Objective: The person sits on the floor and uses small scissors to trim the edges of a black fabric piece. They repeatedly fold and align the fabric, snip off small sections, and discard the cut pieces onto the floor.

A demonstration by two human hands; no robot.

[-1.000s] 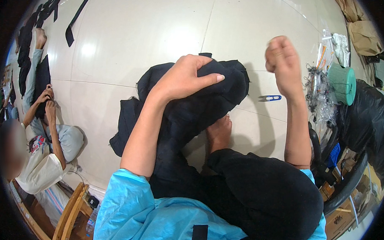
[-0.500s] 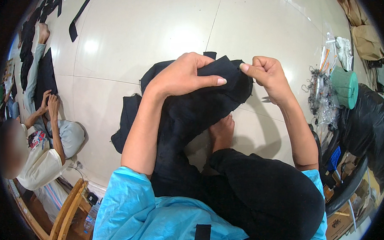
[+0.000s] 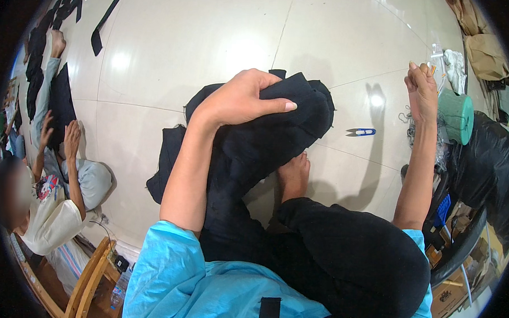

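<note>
One hand (image 3: 242, 99) grips black cloth (image 3: 277, 137); the other hand (image 3: 421, 86) is raised, pinched.

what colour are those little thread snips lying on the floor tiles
Blue-handled thread snips, with pale metal blades; the head view shows them.

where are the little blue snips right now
In the head view the blue snips lie on the white tiled floor, right of centre, just beyond the bundled black cloth and left of the raised right hand.
</note>
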